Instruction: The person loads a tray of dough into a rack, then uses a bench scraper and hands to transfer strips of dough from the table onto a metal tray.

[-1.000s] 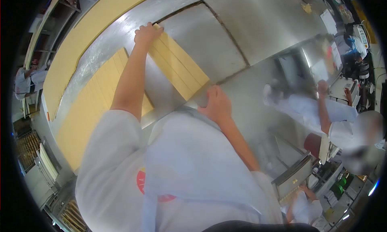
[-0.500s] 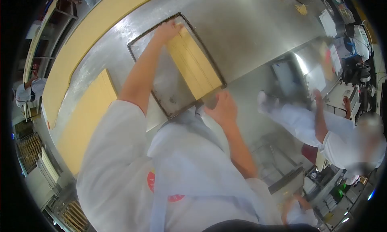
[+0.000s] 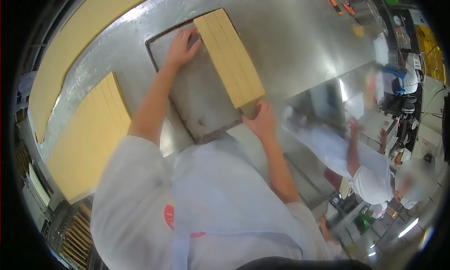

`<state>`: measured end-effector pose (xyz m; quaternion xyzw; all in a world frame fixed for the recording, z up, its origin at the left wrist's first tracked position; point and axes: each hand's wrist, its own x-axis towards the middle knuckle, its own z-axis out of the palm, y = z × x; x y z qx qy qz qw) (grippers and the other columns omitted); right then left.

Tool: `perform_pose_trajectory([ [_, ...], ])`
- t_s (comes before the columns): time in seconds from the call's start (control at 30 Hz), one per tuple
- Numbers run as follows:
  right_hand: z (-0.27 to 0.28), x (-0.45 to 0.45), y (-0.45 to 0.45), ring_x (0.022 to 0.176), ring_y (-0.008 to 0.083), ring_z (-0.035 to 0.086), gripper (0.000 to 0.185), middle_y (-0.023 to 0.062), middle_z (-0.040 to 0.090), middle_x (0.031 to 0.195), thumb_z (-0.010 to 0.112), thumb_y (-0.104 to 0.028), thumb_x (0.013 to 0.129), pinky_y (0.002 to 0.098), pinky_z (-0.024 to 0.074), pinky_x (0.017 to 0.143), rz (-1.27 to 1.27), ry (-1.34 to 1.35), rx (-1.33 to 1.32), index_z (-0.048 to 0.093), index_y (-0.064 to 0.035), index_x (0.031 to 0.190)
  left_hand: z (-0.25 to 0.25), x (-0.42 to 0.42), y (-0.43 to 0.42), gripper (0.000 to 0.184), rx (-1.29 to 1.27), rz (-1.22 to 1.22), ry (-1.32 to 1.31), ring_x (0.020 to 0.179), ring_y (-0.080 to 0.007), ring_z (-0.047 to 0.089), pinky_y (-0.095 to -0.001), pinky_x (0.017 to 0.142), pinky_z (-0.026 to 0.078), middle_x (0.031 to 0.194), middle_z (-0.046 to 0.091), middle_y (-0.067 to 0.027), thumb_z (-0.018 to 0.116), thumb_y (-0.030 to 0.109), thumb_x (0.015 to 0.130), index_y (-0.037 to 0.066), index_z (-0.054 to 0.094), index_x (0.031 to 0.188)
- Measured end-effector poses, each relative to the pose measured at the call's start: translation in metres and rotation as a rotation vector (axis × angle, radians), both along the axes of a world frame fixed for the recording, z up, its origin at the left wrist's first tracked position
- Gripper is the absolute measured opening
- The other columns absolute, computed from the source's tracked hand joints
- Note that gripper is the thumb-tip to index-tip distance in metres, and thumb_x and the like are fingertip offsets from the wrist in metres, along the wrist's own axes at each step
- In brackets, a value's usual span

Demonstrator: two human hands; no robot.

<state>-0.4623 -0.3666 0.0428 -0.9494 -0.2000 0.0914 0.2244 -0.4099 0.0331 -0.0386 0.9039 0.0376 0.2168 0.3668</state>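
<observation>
Yellow strips of dough (image 3: 229, 59), lying side by side, run along the right side of a shallow dark-rimmed metal tray (image 3: 192, 103). My left hand (image 3: 182, 47) is over the far part of the tray, its thumb and fingers apart, fingertips at the strips' left edge near the far end. At the near end of the strips is my right hand (image 3: 261, 121), by the tray's near right corner. Its thumb and fingers are spread, with the fingertips close to the strip ends; whether they touch cannot be made out.
A cut dough sheet (image 3: 89, 138) lies left of the tray, and a longer one (image 3: 61, 49) curves along the far left. Orange-handled tools (image 3: 335, 5) lie at the far right. A co-worker in white (image 3: 370, 181) stands at a counter to the right.
My left hand has let go of the strips' far end and shifted to their left edge. The strips now lie further right, over the tray's right rim. My view has tilted slightly.
</observation>
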Motion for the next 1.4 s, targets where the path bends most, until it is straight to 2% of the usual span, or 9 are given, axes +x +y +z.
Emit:
perform_pose_trajectory([
  [0.1, -0.003, -0.004, 0.001, 0.084, 0.0332, 0.060, 0.061, 0.0106, 0.052, 0.100, 0.091, -0.032, 0.063, 0.0454, 0.0517, 0.066, -0.005, 0.013, -0.018, 0.049, -0.0085, 0.101, 0.047, 0.002, -0.037, 0.052, 0.013, -0.235, -0.159, 0.123, -0.0376, 0.057, -0.0474, 0.105, 0.045, 0.131, 0.062, -0.0179, 0.072, 0.023, 0.088, 0.005, 0.058, 0.135],
  [0.17, 0.000, -0.011, 0.001, 0.083, 0.0332, 0.060, 0.061, 0.0107, 0.053, 0.100, 0.091, -0.032, 0.062, 0.0455, 0.0517, 0.066, -0.019, 0.013, -0.042, 0.049, -0.0082, 0.100, 0.091, -0.001, -0.098, 0.060, 0.055, -0.637, -0.105, 0.136, -0.0373, 0.049, -0.0538, 0.114, 0.037, 0.141, 0.058, -0.0140, 0.072, 0.028, 0.085, 0.008, 0.057, 0.140],
  [0.23, 0.009, -0.010, 0.009, 0.083, 0.0333, 0.061, 0.062, 0.0108, 0.053, 0.100, 0.091, -0.032, 0.061, 0.0456, 0.0517, 0.066, -0.034, 0.024, -0.077, 0.049, -0.0078, 0.100, 0.108, -0.026, -0.158, 0.064, 0.328, -0.749, 0.042, 0.145, -0.0350, 0.041, -0.0624, 0.118, 0.030, 0.147, 0.054, -0.0084, 0.071, 0.035, 0.084, 0.012, 0.057, 0.143],
  [0.43, 0.010, -0.016, 0.010, 0.087, 0.0346, 0.060, 0.064, 0.0119, 0.054, 0.099, 0.093, -0.029, 0.058, 0.0470, 0.0518, 0.069, -0.021, -0.008, -0.032, 0.049, -0.0074, 0.099, 0.076, -0.050, -0.234, 0.057, 0.520, -0.261, 0.267, 0.148, -0.0334, 0.036, -0.0720, 0.116, 0.027, 0.148, 0.053, -0.0043, 0.070, 0.038, 0.089, 0.016, 0.058, 0.141],
  [0.7, 0.018, -0.025, -0.025, 0.089, 0.0362, 0.060, 0.061, 0.0135, 0.054, 0.100, 0.091, -0.029, 0.059, 0.0483, 0.0517, 0.072, 0.042, -0.021, -0.029, 0.050, -0.0074, 0.098, 0.071, -0.040, -0.236, 0.045, 0.482, -0.291, 0.291, 0.147, -0.0321, 0.038, -0.0713, 0.117, 0.026, 0.144, 0.055, -0.0012, 0.066, 0.038, 0.094, 0.018, 0.060, 0.134],
  [1.1, 0.095, -0.161, -0.313, 0.090, 0.0374, 0.061, 0.056, 0.0136, 0.056, 0.100, 0.086, -0.028, 0.059, 0.0491, 0.0506, 0.071, -0.074, 0.012, -0.105, 0.051, -0.0079, 0.098, 0.016, -0.037, -0.259, 0.060, 0.596, -0.210, 0.182, 0.152, -0.0325, 0.032, -0.0638, 0.125, 0.015, 0.159, 0.043, -0.0069, 0.058, 0.045, 0.101, 0.015, 0.045, 0.151],
  [1.2, 0.100, -0.167, -0.339, 0.092, 0.0358, 0.062, 0.055, 0.0135, 0.058, 0.102, 0.087, -0.029, 0.060, 0.0481, 0.0507, 0.071, -0.202, 0.068, -0.072, 0.051, -0.0082, 0.096, 0.062, -0.045, -0.273, 0.066, 0.345, -0.109, 0.019, 0.150, -0.0328, 0.035, -0.0638, 0.124, 0.017, 0.161, 0.040, -0.0108, 0.058, 0.045, 0.102, 0.009, 0.039, 0.155],
  [1.3, 0.089, -0.138, -0.320, 0.096, 0.0363, 0.063, 0.055, 0.0148, 0.061, 0.106, 0.088, -0.031, 0.061, 0.0483, 0.0513, 0.074, -0.219, 0.106, -0.048, 0.051, -0.0084, 0.095, 0.090, -0.074, -0.290, 0.062, -0.278, -0.049, 0.017, 0.148, -0.0291, 0.038, -0.0559, 0.121, 0.031, 0.158, 0.043, -0.0127, 0.056, 0.042, 0.105, 0.009, 0.039, 0.155],
  [1.4, 0.064, -0.087, -0.248, 0.112, 0.0412, 0.060, 0.067, 0.0190, 0.061, 0.120, 0.093, -0.040, 0.061, 0.0510, 0.0512, 0.089, -0.082, 0.023, 0.161, 0.056, -0.0078, 0.106, 0.082, -0.106, -0.328, 0.051, -1.496, -0.150, 0.213, 0.135, -0.0229, 0.052, -0.0423, 0.110, 0.047, 0.145, 0.055, -0.0093, 0.054, 0.037, 0.107, 0.011, 0.046, 0.150],
])
